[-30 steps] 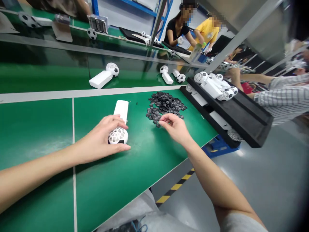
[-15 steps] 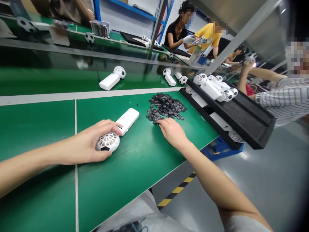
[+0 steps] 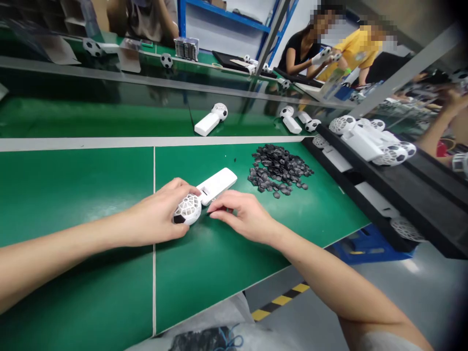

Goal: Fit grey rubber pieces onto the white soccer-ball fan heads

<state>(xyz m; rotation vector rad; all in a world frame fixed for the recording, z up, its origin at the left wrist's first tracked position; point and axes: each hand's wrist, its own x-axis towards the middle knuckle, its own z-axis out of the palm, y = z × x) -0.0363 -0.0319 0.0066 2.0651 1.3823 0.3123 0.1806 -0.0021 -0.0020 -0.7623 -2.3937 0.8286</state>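
both the left hand [image 3: 164, 214] and the right hand [image 3: 244, 214] are bare, as are the forearms. well behind the right hand's grip, a plain light-grey fabric sleeve [image 3: 389, 341] ends around the elbow. below the grips, pale grey cloth [image 3: 228, 312] covers the lap, with a thin, looped blue cord [image 3: 234, 341] beside a dark, crinkled patch [image 3: 197, 340], perhaps printed, though blur hides its detail.

Lies on the green worktop [image 3: 73, 195] as a white football-headed handheld device [image 3: 212, 190], openwork ball partly black-patched, long handle slanting away rightward. Lie farther right as small black pieces [image 3: 280, 165], loosely heaped, thinning at the edges.
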